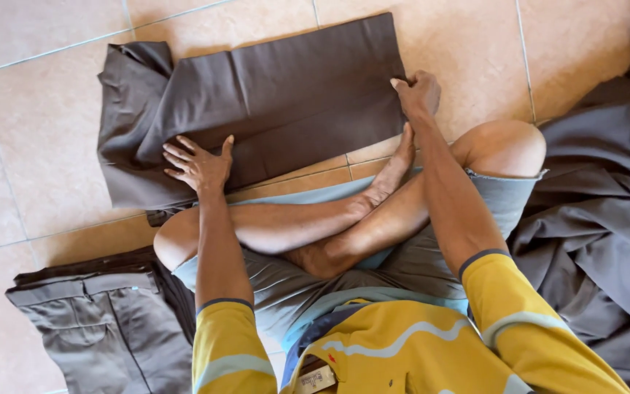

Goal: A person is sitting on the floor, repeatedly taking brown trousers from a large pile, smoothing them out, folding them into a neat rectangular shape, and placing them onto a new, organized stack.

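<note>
I sit cross-legged on the tiled floor with a dark brown garment laid out flat in front of my shins. My left hand lies on its near left part, fingers spread and palm pressed flat on the cloth. My right hand is at the garment's right edge, fingers curled down on the corner; whether they pinch the cloth or only press on it I cannot tell, since the fingertips are tucked under the knuckles.

The garment's left end is bunched into folds, so its shape there is hard to read, and its near edge slips behind my left knee. I cannot make out what kind of garment it is.

By my left thigh lie folded grey-brown trousers, waistband up, cut off by the bottom edge of the view and partly covered by my arm. To my right a heap of grey cloth runs off the right and bottom edges; how many pieces it holds I cannot say. A small pink spot shows at the far right edge, too small to identify.

At the hem of my yellow shirt sits a small pale rectangular label, half cut off at the bottom, its print too small to matter.
</note>
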